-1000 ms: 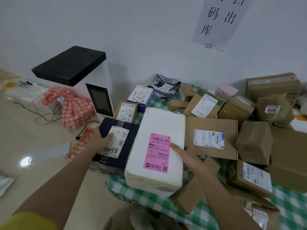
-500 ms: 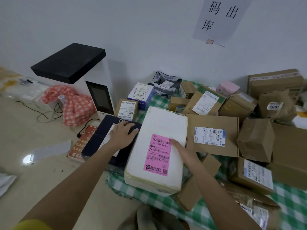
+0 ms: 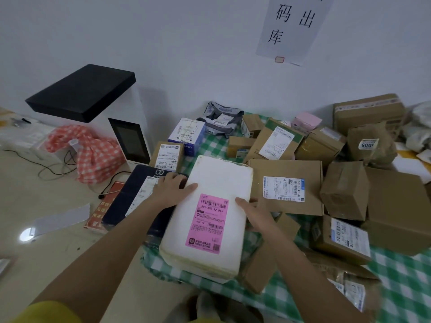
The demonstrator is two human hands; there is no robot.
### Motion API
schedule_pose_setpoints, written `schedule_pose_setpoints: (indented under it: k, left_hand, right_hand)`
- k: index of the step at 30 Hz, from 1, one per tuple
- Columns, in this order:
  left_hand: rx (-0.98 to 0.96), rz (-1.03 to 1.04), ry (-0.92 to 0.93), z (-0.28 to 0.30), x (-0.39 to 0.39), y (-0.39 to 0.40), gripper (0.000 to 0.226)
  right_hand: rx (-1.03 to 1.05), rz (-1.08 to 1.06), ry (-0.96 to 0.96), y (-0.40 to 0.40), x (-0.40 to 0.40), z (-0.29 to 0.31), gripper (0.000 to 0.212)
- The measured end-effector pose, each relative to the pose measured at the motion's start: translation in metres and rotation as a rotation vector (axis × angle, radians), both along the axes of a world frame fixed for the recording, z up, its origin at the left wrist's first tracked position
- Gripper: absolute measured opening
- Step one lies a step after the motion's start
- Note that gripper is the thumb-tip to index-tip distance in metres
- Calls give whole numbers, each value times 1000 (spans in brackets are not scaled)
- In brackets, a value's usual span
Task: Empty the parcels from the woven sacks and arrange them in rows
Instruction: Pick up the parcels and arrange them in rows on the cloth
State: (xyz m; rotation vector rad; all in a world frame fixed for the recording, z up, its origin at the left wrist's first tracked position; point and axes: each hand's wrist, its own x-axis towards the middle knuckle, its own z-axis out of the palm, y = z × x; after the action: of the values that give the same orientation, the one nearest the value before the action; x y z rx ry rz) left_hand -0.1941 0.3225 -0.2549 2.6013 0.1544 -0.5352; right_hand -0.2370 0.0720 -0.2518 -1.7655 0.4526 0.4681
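Observation:
A white foam box [image 3: 219, 180] with a pink label [image 3: 206, 222] lies on the green checked cloth [image 3: 401, 271], among many parcels. My left hand [image 3: 171, 191] grips its left edge, thumb on the top face, fingers down between it and a dark navy parcel [image 3: 128, 201]. At the right edge my right hand [image 3: 255, 212] holds the box, thumb on top and fingers down the side. A flat cardboard parcel [image 3: 286, 169] lies just right of the box. Behind the navy parcel stands a small brown box [image 3: 166, 155].
A white machine with a black top [image 3: 81, 92] stands at the left, with a red checked cloth [image 3: 93, 155] and cables beside it. A red card [image 3: 100, 210] lies on the floor. Cardboard boxes [image 3: 345, 190] are heaped at the right against the wall.
My left hand has left the navy parcel's label and moved right to the foam box's left edge. My right hand has stayed on the box's right edge.

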Motion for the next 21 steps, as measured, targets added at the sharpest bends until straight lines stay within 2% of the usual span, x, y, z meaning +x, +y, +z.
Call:
schedule_pose_setpoints:
  k: [3, 5, 8, 13, 18, 21]
  left_hand:
    - [76, -53, 9, -2, -1, 2, 69]
    - [59, -68, 37, -4, -2, 3, 71]
    - [2, -57, 63, -1, -2, 4, 71]
    - [-34, -26, 77, 13, 11, -6, 75]
    - [-142, -74, -54, 25, 16, -36, 74]
    - [-86, -72, -77, 21, 20, -51, 67]
  right_hand:
    - [18, -36, -9, 5, 0, 0, 53]
    - [-1, -51, -48, 6, 0, 1, 60]
    - [-155, -7, -162, 8, 5, 6, 69]
    - [-482, 116, -382, 16, 18, 10, 66]
    - [-599, 327, -437, 9, 25, 9, 51]
    - [-585, 334, -422, -6, 32, 9, 45]
